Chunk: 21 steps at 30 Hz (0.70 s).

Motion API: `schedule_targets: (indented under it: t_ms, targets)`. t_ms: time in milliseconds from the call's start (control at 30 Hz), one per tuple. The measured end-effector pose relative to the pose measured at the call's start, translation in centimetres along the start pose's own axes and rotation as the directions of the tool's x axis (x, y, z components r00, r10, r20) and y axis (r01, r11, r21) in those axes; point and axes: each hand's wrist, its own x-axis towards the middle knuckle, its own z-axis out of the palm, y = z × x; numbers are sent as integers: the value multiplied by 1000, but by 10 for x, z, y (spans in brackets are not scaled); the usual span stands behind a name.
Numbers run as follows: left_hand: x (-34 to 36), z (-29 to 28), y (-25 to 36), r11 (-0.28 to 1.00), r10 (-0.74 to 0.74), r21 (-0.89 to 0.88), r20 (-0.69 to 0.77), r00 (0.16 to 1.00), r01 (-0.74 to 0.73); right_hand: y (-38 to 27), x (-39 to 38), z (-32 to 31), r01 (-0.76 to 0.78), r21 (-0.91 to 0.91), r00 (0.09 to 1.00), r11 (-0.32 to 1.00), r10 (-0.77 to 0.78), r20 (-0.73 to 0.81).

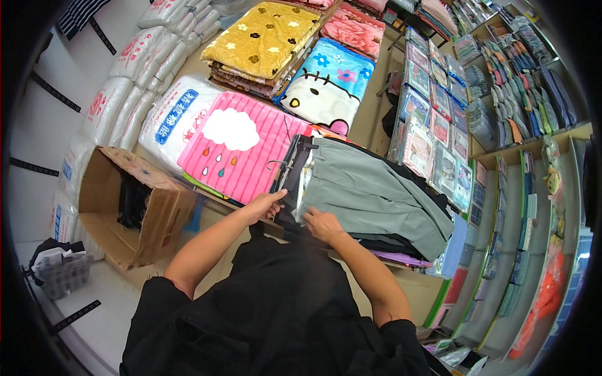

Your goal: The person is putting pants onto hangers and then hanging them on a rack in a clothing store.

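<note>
A grey-green garment, trousers or a skirt [370,185], lies folded lengthwise over darker clothes on a stack in front of me. Its waist end points left, beside a dark grey waistband [290,199] and a hanger hook [276,164]. My left hand [268,207] is closed on the edge of the dark waistband, with the thumb on top. At the near corner of the grey-green garment's waist, my right hand [322,224] has its fingers curled together; what they pinch is hidden. A white strip [302,188] shows between the dark waistband and the grey-green cloth.
Left of the clothes lies a pink striped blanket [269,135], with yellow [263,34] and blue [323,81] blankets behind. An open cardboard box [166,225] stands at left, near white wrapped bundles [128,109]. Shelves of packaged goods [433,113] fill the right.
</note>
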Motion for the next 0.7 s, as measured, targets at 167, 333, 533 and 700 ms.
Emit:
schedule_targets:
  t_ms: [167,333,533,700]
  targets:
    - [3,-3,-1,981,94,173,-12,996,-90,4,-12,-6,-34,172,983,985,64,-172]
    - [-5,-1,11,954,168,256,-29,985,-155,-24,-26,-52,-242,424,912,873,354,-208]
    - [-10,7,30,959,102,259,66,993,-116,-23,-32,-55,-154,122,874,980,193,-447]
    - [-16,19,42,978,57,195,117,991,-79,-20,-42,-53,-46,38,855,998,59,-515]
